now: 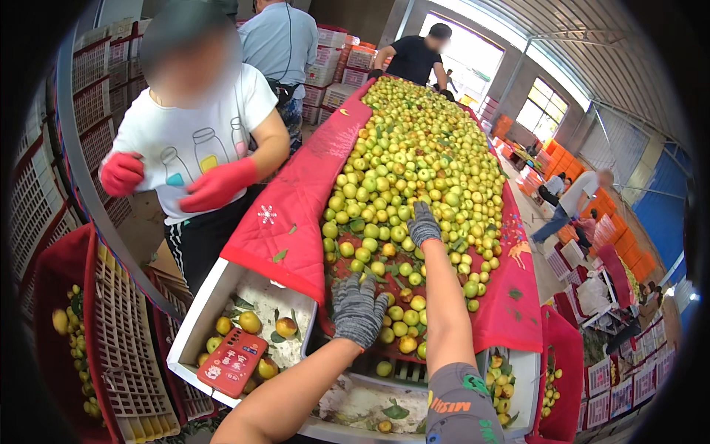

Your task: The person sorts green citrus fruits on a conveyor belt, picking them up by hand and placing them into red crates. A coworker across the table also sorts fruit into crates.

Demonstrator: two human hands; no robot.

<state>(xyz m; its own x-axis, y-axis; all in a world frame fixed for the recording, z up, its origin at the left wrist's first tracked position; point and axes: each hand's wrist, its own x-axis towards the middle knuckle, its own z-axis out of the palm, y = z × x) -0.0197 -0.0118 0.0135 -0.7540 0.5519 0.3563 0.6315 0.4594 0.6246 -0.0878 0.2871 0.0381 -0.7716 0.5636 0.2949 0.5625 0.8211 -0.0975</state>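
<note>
A long sorting table covered with red quilted cloth (283, 222) slopes up and away, heaped with small yellow-green fruits (410, 150) that look like jujubes. My left hand (359, 311), in a grey knit glove, is palm down near the table's low end, its fingers spread beside a few loose fruits. Farther up, my right hand (425, 226), gloved alike, reaches into the lower edge of the heap; its fingers are extended against the fruit and grip nothing visible. Between my hands, scattered fruits and leaves lie on the red surface. Slats of a dark grate (407, 371) show at the near end.
A white tray (188, 327) at left holds a red phone (233, 362) and blemished fruits. A co-worker in red gloves (222, 183) stands left; another person (413, 58) is at the far end. Lined crates (133, 338) flank the table, and a metal post (83, 139) rises at left.
</note>
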